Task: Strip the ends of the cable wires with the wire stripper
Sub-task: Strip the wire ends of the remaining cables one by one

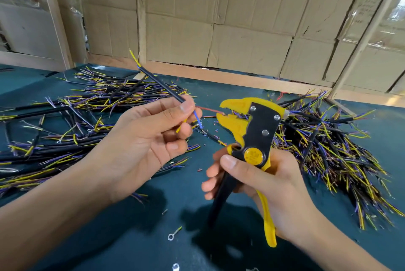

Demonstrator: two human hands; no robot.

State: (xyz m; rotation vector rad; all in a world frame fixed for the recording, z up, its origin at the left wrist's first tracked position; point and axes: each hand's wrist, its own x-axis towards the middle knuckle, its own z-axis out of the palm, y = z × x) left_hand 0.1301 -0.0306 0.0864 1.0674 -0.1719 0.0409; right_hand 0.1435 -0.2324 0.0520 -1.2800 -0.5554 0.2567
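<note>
Black-sheathed cable slants up and away from the left hand, which pinches it between thumb and fingers above the table. From the near end of the sheath three thin wires fan out: a red wire runs rightward into the yellow head of the wire stripper, a blue wire droops below the thumb, and a yellow wire pokes out between the fingers. The far end of the cable shows yellow and blue strands in the air.

The right hand has its grip wrapped round the stripper's handles, thumb lying just under the yellow pivot knob, fingers curled on the black handle, the yellow handle running along the palm and sticking out below it. The stripper's jaws stand slightly apart, with the tip of the red wire between them.

On the dark teal table, a left pile of cables spreads out behind and beside the left forearm, and a right pile of cables lies just behind the stripper. Small bits of insulation dot the surface between the hands. A ring terminal lies near the front, and a second metal ring sits at the bottom edge. Cardboard sheets on wooden battens form the back wall.
</note>
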